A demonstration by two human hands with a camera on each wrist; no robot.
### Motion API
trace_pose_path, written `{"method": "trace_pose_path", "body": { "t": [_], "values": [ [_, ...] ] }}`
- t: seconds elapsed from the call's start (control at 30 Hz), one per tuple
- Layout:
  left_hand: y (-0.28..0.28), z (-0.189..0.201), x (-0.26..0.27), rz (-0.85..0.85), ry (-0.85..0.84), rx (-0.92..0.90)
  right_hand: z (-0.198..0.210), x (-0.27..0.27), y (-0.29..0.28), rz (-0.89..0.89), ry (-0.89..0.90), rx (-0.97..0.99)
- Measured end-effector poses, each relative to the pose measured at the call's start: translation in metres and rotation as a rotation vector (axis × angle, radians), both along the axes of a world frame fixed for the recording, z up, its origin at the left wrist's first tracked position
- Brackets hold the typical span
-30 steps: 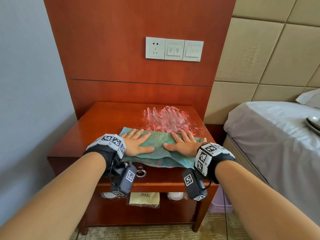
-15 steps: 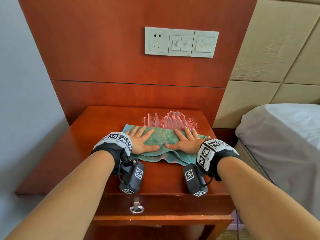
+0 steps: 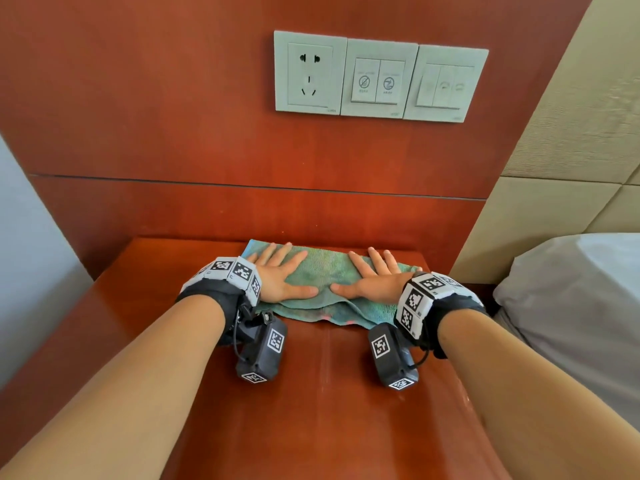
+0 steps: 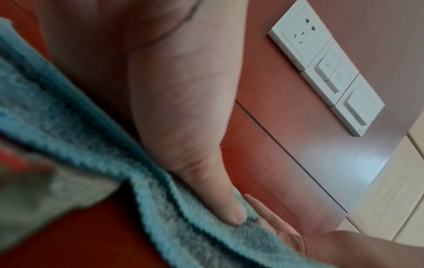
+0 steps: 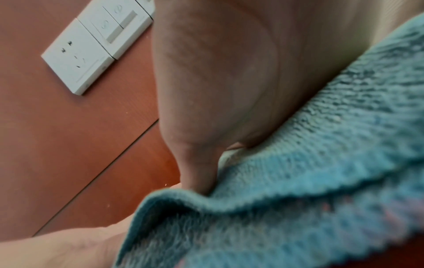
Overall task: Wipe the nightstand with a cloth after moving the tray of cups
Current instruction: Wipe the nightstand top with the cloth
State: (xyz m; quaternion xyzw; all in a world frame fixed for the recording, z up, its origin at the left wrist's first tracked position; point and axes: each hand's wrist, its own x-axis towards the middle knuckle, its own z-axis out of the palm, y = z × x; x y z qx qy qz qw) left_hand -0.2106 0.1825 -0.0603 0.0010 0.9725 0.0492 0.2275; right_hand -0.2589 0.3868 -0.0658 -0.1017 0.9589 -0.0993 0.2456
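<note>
A folded teal cloth (image 3: 325, 275) lies across the back of the red-brown wooden nightstand (image 3: 311, 393), close to the wall panel. My left hand (image 3: 280, 275) presses flat on its left half with straight, spread fingers. My right hand (image 3: 372, 277) lies flat on the right half the same way, thumbs nearly meeting at the middle. In the left wrist view the left thumb (image 4: 206, 172) pushes into the cloth (image 4: 96, 137). In the right wrist view the right thumb (image 5: 197, 163) rests on the cloth's (image 5: 309, 181) folded edge. No tray or cups are in view.
A white socket and switch plate (image 3: 379, 77) sits on the wooden wall panel above the nightstand. A bed with grey sheets (image 3: 575, 306) stands right beside the nightstand on the right. A beige padded headboard (image 3: 568, 168) fills the upper right. A pale wall (image 3: 31, 258) lies to the left.
Both hands have pushed the cloth from the nightstand's front edge to its back, over the wet streaks seen earlier. The camera has moved closer and lower.
</note>
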Motion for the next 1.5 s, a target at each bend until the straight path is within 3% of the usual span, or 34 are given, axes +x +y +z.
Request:
{"method": "trace_pose_path", "body": {
  "t": [0.2,0.37,0.7,0.87,1.3,1.5],
  "values": [
    [-0.007,0.003,-0.019,-0.012,-0.039,0.012,0.009,-0.016,-0.005,-0.031,-0.076,-0.037],
    [-0.004,-0.002,-0.010,0.005,0.031,0.000,0.011,-0.005,-0.003,0.011,0.036,0.092],
    [-0.001,-0.008,0.044,0.127,0.092,-0.003,0.006,0.045,-0.051,-0.432,0.092,0.007],
    [-0.004,-0.010,0.061,0.149,0.117,0.014,0.014,0.055,-0.066,-0.517,0.088,0.009],
    [-0.011,-0.014,0.020,0.147,0.116,0.019,0.001,0.005,-0.074,-0.500,0.170,0.046],
    [-0.016,-0.014,0.012,0.111,0.118,0.040,-0.006,-0.004,-0.072,-0.293,0.232,0.041]
  ]
}}
